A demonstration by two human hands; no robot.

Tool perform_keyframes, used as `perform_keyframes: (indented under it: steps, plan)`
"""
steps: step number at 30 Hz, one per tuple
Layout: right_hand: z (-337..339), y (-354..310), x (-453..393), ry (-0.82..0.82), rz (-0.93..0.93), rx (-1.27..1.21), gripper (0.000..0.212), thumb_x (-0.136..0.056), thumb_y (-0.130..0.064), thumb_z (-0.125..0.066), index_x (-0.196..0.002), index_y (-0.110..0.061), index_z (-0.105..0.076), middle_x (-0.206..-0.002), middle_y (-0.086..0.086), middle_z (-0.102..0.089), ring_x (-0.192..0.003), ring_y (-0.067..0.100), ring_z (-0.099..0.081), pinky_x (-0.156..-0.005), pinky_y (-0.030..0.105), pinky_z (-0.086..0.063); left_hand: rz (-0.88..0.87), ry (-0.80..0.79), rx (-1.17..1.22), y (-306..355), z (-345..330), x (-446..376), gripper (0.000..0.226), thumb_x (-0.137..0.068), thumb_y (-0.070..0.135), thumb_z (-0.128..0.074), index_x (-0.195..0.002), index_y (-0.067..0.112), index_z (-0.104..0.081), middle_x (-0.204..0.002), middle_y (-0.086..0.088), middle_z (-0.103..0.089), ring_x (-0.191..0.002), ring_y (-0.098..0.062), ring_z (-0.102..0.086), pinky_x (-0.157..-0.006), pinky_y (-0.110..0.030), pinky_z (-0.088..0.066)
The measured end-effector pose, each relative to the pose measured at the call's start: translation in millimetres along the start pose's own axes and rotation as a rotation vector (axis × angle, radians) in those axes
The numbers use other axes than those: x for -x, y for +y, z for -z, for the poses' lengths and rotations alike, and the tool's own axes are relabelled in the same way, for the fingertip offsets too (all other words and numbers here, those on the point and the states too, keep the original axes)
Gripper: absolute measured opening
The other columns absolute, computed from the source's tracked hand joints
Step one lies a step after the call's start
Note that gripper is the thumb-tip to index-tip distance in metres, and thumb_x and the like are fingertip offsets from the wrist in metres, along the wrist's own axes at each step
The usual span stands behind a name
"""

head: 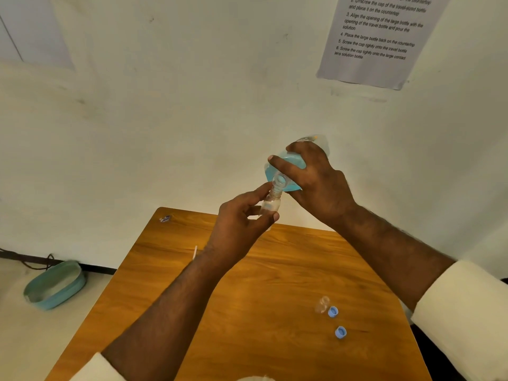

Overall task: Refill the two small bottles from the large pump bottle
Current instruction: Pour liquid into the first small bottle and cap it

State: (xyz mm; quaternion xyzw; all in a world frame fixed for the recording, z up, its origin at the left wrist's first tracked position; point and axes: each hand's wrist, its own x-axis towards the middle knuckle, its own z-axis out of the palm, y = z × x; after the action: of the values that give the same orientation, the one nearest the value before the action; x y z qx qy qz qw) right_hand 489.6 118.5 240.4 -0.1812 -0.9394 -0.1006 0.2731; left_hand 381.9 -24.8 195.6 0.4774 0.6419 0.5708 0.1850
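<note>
**Large bottle tipped mouth-to-mouth over a small bottle, above the far edge of the tabletop**

On the floor at the far left lies a teal oval tub (55,284), with a dark cable running along the base of the wall behind it. The wooden tabletop (247,312) starts just to the right of it. Near its far left corner sits a small crumpled bluish scrap (165,218), and a thin white stick (195,252) lies just beside the left wrist.

The left hand (242,226) is raised above the far part of the tabletop, its thumb and fingers curled round a small clear bottle (270,204) held upright with its open neck on top. I cannot tell how much liquid is in it.

Directly above, the right hand (316,177) grips the large bottle (286,171), fingers wrapped over its body, forefinger stretched along the shoulder. It is tilted steeply, mouth down, and blue liquid has pooled at the lower end. Its open neck meets the neck of the small bottle; the two look to be touching. Both forearms are bare, with pale sleeves pushed up near the elbows.

Further right and nearer to me, a second small clear bottle (322,304) stands on the tabletop with no cap on. A blue cap (333,311) sits just beside it, and a second blue cap (340,332) lies a little nearer, apart from the first.

On the wall at the upper right hangs a printed instruction sheet (379,42) with numbered steps about unscrewing caps and pouring solution.
</note>
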Motion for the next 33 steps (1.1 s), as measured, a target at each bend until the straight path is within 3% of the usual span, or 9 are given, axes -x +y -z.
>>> perform_keyframes:
  steps: [33]
  plan:
    - [2.5,4.9,3.3,-0.002,0.059,0.109,0.067,-0.071,-0.006,-0.080,-0.131,-0.019,-0.052,-0.130,0.022,-0.050,-0.122,0.040,-0.046,-0.067,0.052,-0.058,0.018,-0.028,0.045,1.9,-1.6,2.2,0.057,-0.084,0.014,-0.071,-0.137,0.024,-0.051,-0.136,0.000,-0.058,-0.112,-0.015,-0.062,-0.092,-0.041,-0.056]
